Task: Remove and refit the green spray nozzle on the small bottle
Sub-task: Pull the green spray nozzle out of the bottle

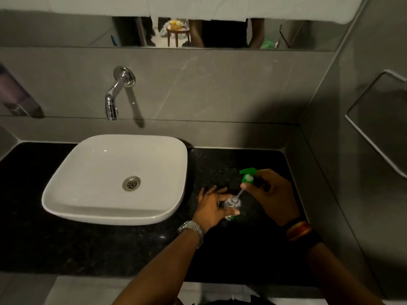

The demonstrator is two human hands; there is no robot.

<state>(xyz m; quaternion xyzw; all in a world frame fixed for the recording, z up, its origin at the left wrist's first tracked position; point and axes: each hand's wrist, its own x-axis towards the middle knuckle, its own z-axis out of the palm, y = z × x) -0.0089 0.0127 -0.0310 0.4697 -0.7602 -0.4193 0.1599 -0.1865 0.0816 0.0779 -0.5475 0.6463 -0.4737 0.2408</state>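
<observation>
Head view shows the right hand (pixel 272 195) pinched around the green plastic spray nozzle (pixel 247 176), thumb and fingers closed on its collar, with the spout pointing away to that hand's left. From the nozzle a thin clear dip tube (pixel 239 193) slants down and left, its lower end at or just inside the mouth of the small clear plastic bottle (pixel 233 204). The left hand (pixel 212 209) is wrapped around that bottle, gripping it from the side and holding it upright on the black speckled stone bench (pixel 110 249); a bit of green label shows below its fingers.

So the nozzle is off the neck, lifted above and a little right of the bottle. Whether it is coming out or going back in I cannot tell from this alone; the cap is clearly unthreaded and only the tube links the two.

If refitting is the step, the next move calls for bringing the right hand over the bottle mouth, standing the tube straight so it slides down without bending, seating the collar square on the neck, then twisting while the left hand holds firm.

Beyond the left hand sits a white ceramic basin (pixel 114 214) under a chrome wall tap (pixel 114 97).
</observation>
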